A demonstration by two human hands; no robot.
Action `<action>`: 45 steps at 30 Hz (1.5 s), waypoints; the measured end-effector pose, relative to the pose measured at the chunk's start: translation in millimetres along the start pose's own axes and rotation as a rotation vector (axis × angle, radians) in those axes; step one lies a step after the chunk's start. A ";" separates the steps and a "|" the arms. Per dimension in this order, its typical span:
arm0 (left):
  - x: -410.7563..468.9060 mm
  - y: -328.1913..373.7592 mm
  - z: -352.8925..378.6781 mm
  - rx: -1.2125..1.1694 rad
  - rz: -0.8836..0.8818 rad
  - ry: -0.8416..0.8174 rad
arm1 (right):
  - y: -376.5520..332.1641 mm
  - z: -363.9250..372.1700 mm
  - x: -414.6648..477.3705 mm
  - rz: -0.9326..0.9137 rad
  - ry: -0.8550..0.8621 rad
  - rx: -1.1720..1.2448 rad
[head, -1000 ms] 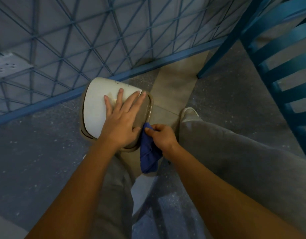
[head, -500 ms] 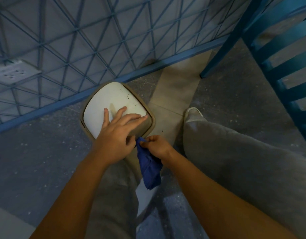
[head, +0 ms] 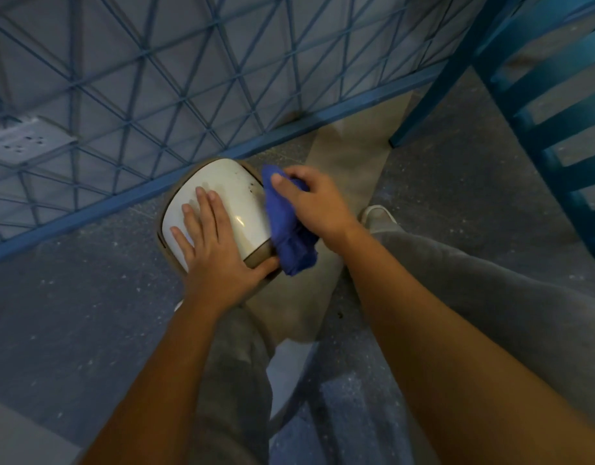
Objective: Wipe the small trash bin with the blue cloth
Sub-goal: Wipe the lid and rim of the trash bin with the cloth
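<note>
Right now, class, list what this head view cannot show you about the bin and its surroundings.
- Small trash bin: head view shows only its top; its sides and base are hidden below.
- Its patch beneath the left hand: covered by the palm.
- Blue cloth: partly bunched inside the right hand.
- Blue chair: cut off by the right edge.

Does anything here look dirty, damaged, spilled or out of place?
Only dirt: the trash bin has dark specks and faint smears on its white lid, near the blue cloth gripped by the right hand. The left hand lies flat on the lid. Nothing looks broken or spilled.
</note>
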State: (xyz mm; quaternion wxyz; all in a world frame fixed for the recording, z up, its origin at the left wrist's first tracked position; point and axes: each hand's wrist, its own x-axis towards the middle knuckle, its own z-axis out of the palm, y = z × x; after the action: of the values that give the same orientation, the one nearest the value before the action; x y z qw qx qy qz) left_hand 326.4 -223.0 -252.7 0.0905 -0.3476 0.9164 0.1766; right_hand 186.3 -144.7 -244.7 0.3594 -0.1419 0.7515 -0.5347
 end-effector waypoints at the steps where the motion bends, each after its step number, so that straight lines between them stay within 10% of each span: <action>1: 0.4 -0.4 2.5 -0.002 -0.003 -0.001 | -2.6 7.5 1.8 -0.073 -0.055 -0.104; 5: 2.6 0.8 5.5 0.009 -0.009 -0.008 | 0.6 24.5 7.2 -0.144 -0.217 -0.486; 17: 3.7 1.4 6.8 -0.003 -0.013 -0.009 | 9.6 22.2 36.7 0.124 -0.075 -0.253; 27: 5.3 2.2 8.5 -0.039 -0.001 0.008 | -6.4 34.0 22.0 -0.388 -0.086 -0.481; 37: 4.3 1.2 6.2 -0.025 0.008 -0.022 | 7.4 38.4 66.8 0.143 -0.040 -0.170; 45: 4.8 1.8 6.0 -0.011 -0.003 -0.025 | 5.6 29.4 43.0 -0.007 -0.055 -0.276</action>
State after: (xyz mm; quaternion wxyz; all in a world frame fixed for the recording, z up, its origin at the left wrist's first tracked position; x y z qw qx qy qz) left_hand 321.8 -222.3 -259.2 0.1004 -0.3473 0.9136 0.1860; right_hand 177.5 -188.8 -271.4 0.3550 -0.2074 0.8073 -0.4235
